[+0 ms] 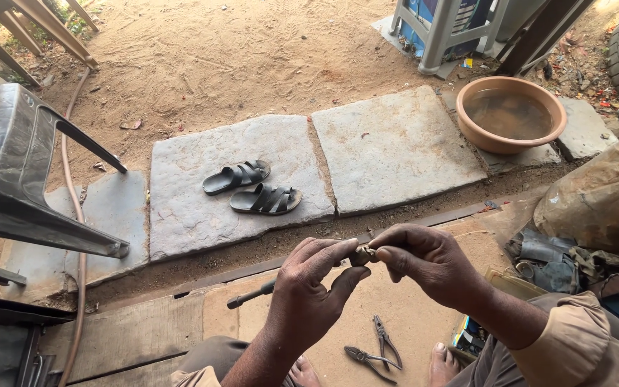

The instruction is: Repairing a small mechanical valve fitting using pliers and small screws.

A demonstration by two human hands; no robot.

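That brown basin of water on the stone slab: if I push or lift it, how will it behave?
The basin looks filled with murky water nearly to its rim, so it is probably heavy and apt to slosh or spill if tilted. It is wide, low and round, so tipping seems unlikely. It sits on rough, uneven stone slabs, so a push would likely drag and catch rather than slide.

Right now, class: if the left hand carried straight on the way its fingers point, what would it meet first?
The left hand points right; it would probably meet the small metal part first, then the right hand.
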